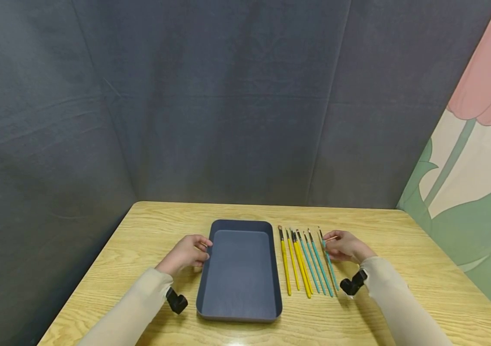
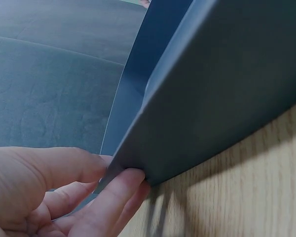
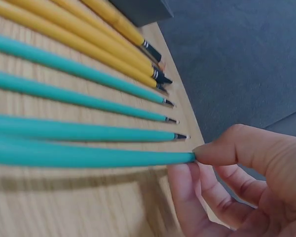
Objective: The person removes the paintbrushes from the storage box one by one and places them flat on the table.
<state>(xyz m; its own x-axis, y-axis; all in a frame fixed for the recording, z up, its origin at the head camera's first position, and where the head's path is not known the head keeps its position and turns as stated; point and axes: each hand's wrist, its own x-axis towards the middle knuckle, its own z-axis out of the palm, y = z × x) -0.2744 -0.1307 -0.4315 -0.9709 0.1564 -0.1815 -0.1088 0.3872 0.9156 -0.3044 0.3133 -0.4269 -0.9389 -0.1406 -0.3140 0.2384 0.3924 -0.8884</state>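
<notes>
A dark grey rectangular tray (image 1: 239,274) lies on the table. My left hand (image 1: 188,252) is at its left side; in the left wrist view the thumb and fingers pinch the tray's wall (image 2: 202,103) near a corner. My right hand (image 1: 344,246) pinches a teal paintbrush (image 3: 89,152) near its ferrule, between thumb and fingertips. That brush casts a shadow and seems slightly raised at the tip end. Its bristles are hidden behind the fingers in the right wrist view. To its left lie more teal paintbrushes (image 3: 79,96) and several yellow paintbrushes (image 3: 64,29), tips pointing away from me.
The wooden table (image 1: 172,221) carries the tray and the row of brushes just right of it. Dark grey cloth (image 1: 228,120) hangs behind and to the left. On the right stands a wall (image 1: 479,182) painted with a tulip.
</notes>
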